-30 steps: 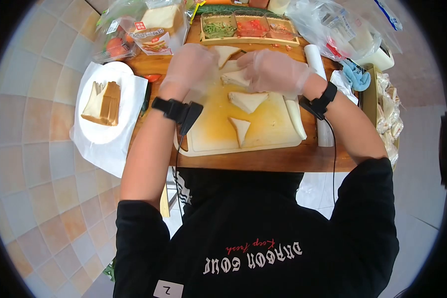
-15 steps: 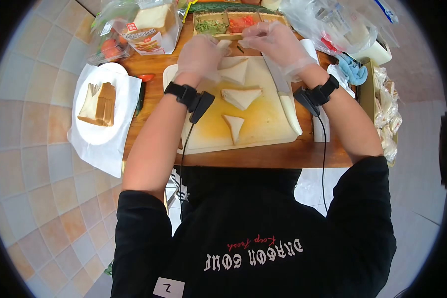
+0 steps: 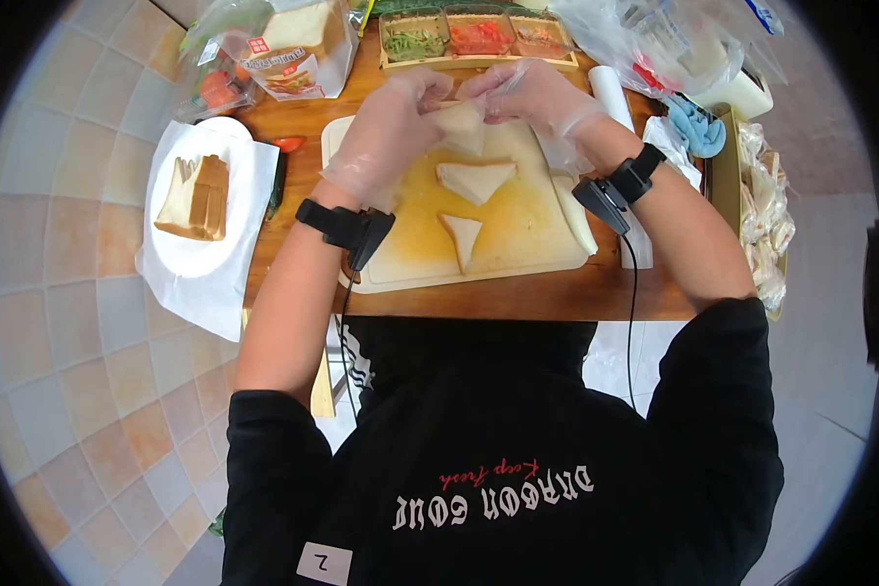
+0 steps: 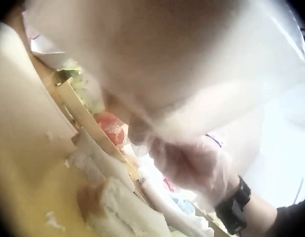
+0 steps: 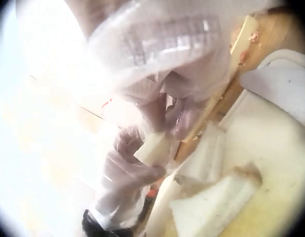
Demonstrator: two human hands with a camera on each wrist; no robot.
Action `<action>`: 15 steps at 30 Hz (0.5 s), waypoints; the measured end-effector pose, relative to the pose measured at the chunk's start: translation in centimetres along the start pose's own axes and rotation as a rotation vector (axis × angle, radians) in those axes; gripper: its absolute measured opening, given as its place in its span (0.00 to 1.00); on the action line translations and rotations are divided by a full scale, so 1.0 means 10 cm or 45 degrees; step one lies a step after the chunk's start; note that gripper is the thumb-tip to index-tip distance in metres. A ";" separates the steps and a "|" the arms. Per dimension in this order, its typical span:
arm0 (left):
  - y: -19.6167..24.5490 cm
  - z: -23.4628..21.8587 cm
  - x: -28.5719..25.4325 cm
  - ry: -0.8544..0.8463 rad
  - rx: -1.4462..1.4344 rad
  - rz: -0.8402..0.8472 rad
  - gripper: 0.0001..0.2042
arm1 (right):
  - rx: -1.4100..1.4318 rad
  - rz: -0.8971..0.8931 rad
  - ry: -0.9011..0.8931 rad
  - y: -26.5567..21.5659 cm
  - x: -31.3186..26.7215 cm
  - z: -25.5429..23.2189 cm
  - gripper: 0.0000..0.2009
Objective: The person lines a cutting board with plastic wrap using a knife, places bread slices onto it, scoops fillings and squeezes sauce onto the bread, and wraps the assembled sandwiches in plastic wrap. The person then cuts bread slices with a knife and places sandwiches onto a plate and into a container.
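Observation:
Both hands wear clear plastic gloves and meet at the back of the cutting board (image 3: 527, 239). Between the left hand's (image 3: 396, 122) thumb and fingers is a small white bread triangle (image 5: 155, 148). Fingertips of the right hand (image 3: 537, 98) pinch the same triangle from the other side, as the right wrist view shows. Another sandwich triangle (image 3: 462, 132) lies just below the hands, partly covered. A thicker sandwich triangle (image 3: 477, 181) sits mid-board, with a narrow one (image 3: 462, 239) nearer the front. A knife (image 3: 574, 215) lies along the board's right side, its blade partly under the right hand.
Behind the board stands a wooden tray (image 3: 479, 62) of chopped fillings. On the left are a white plate (image 3: 190, 266) with cut bread and a bagged loaf (image 3: 298, 54). A white roll (image 3: 610, 93), blue cloth (image 3: 693, 127) and box of wrapped items (image 3: 760, 215) lie right.
The hands move from over the board toward its back edge. Half a second ago the right hand was apart, near the filling tray; now it is back at the bread triangle in the left hand.

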State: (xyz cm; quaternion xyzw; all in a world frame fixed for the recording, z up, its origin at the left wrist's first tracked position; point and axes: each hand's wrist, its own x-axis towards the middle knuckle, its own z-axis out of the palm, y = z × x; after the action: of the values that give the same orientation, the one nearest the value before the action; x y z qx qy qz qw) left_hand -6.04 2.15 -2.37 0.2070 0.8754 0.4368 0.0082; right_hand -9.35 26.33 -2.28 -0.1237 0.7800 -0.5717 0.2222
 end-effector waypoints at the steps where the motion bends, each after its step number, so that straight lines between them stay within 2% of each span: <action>1: -0.10 0.02 -0.01 -0.031 -0.113 0.007 0.23 | -0.090 0.053 -0.003 0.01 -0.02 0.02 0.15; 2: -0.15 0.01 -0.02 -0.061 -0.225 0.016 0.27 | -0.087 0.053 -0.002 0.02 -0.02 0.03 0.15; 4: -0.24 0.02 -0.03 -0.059 -0.221 0.013 0.27 | -0.494 -0.052 0.055 0.03 -0.02 0.05 0.14; 7: -0.22 -0.05 -0.10 -0.040 -0.204 0.007 0.25 | -0.650 -0.176 0.120 -0.01 -0.07 0.10 0.13; 9: -0.19 -0.12 -0.25 -0.034 -0.189 -0.007 0.24 | -0.585 -0.184 0.183 -0.17 -0.18 0.13 0.13; 11: -0.12 -0.20 -0.50 0.180 -0.323 -0.089 0.23 | -0.524 -0.195 0.250 -0.31 -0.36 0.18 0.12; 12: 0.01 -0.26 -0.65 0.168 -0.510 -0.259 0.22 | -0.858 -0.504 0.132 -0.35 -0.49 0.22 0.09; 13: 0.01 -0.25 -0.70 0.169 -0.509 -0.266 0.22 | -1.186 -0.819 0.006 -0.37 -0.62 0.29 0.07; 15: -0.03 -0.22 -0.79 0.182 -0.152 -0.309 0.22 | -1.238 -1.012 -0.065 -0.25 -0.90 0.62 0.06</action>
State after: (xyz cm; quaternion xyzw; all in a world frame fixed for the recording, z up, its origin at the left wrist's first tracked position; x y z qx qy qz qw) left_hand 0.68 -2.64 -2.53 0.0671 0.8648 0.4975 0.0109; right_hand 1.34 24.32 0.40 -0.5046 0.8398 -0.1875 -0.0704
